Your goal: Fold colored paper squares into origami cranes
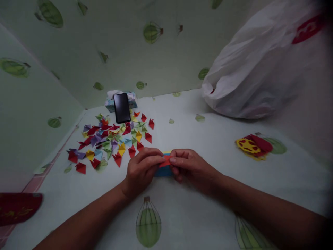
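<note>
My left hand (pixel 142 169) and my right hand (pixel 188 166) meet at the middle of the table, fingertips pinching a small red paper piece (pixel 165 161) between them. Under the hands lies a stack of coloured paper, its blue sheet (pixel 162 172) and a yellow edge showing. To the left, several folded paper triangles (pixel 111 140) in red, purple, green, yellow and blue are scattered over the cloth. The part of the red piece under my fingers is hidden.
A black phone (pixel 122 107) leans on a tissue pack (pixel 132 99) at the back. A big white plastic bag (pixel 260 66) fills the right rear. A red and yellow paper object (pixel 253 146) lies at right; a dark red item (pixel 17 206) at the left edge.
</note>
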A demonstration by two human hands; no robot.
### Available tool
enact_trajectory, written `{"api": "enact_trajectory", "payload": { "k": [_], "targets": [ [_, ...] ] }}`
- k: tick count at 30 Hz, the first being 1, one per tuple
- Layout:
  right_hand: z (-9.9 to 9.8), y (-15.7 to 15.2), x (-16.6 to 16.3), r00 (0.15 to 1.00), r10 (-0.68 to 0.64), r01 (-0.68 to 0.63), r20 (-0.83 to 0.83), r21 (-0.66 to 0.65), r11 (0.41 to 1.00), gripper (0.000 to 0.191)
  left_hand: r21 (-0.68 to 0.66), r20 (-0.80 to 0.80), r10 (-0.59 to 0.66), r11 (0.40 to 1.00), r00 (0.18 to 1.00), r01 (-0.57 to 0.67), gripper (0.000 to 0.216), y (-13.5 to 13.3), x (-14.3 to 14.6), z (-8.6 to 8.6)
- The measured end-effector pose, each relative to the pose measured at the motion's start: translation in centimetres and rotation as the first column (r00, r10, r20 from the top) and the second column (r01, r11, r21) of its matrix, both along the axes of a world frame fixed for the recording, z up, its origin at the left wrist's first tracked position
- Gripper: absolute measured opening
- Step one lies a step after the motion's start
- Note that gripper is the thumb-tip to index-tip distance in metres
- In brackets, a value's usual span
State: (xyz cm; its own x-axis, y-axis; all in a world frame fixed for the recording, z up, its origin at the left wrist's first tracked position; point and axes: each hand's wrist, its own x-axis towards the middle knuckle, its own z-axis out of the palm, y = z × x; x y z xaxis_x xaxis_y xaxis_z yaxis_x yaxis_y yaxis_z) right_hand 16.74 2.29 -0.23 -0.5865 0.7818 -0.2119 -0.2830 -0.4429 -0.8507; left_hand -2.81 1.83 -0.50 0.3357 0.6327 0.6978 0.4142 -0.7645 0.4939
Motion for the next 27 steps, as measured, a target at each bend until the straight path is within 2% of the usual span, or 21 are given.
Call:
{"api": "enact_trajectory", "payload": {
  "k": [3, 5, 6, 7, 9, 11, 13, 17, 22, 27],
  "targets": [
    [0.0, 0.0, -0.1, 1.0, -0.009, 0.008, 0.026, 0.038, 0.999, 0.033, -0.079, 0.049, 0.024, 0.997, 0.999, -0.02, 0.023, 0.0, 0.2, 0.2],
    [0.0, 0.1, -0.1, 0.994, -0.084, 0.073, 0.074, 0.133, 0.988, 0.033, -0.221, 0.143, 0.062, 0.975, 0.988, -0.029, 0.014, 0.0, 0.5, 0.3],
    [-0.1, 0.2, -0.1, 0.986, -0.131, 0.11, 0.099, 0.193, 0.975, 0.031, -0.33, 0.204, 0.086, 0.944, 0.975, -0.014, 0.009, 0.0, 0.6, 0.4],
    [-0.1, 0.3, 0.0, 0.978, -0.174, 0.14, 0.117, 0.255, 0.957, 0.028, -0.451, 0.268, 0.116, 0.892, 0.956, 0.018, 0.004, 0.0, 0.8, 0.4],
    [-0.2, 0.5, 0.1, 0.961, -0.235, 0.171, 0.142, 0.361, 0.917, 0.027, -0.664, 0.372, 0.185, 0.737, 0.91, 0.121, 0.006, -0.1, 1.1, 0.4],
    [-0.3, 0.7, 0.1, 0.95, -0.267, 0.176, 0.16, 0.434, 0.884, 0.024, -0.776, 0.431, 0.245, 0.591, 0.868, 0.219, 0.013, -0.2, 1.4, 0.4],
    [-0.3, 0.7, 0.2, 0.939, -0.281, 0.159, 0.198, 0.475, 0.865, 0.019, -0.813, 0.461, 0.276, 0.513, 0.843, 0.277, 0.018, -0.3, 1.7, 0.4],
    [-0.4, 0.8, 0.2, 0.926, -0.269, 0.123, 0.266, 0.459, 0.88, 0.017, -0.837, 0.461, 0.301, 0.459, 0.835, 0.298, 0.022, -0.5, 2.0, 0.7],
    [-0.2, 0.7, 0.0, 0.955, -0.191, 0.098, 0.229, 0.363, 0.927, 0.018, -0.841, 0.462, 0.294, 0.444, 0.837, 0.308, 0.023, -0.6, 2.2, 1.0],
    [-0.3, 0.6, 0.1, 0.973, -0.151, 0.104, 0.172, 0.253, 0.962, 0.022, -0.813, 0.525, 0.254, 0.433, 0.813, 0.39, 0.021, -0.6, 2.0, 0.5]
  ]
}}
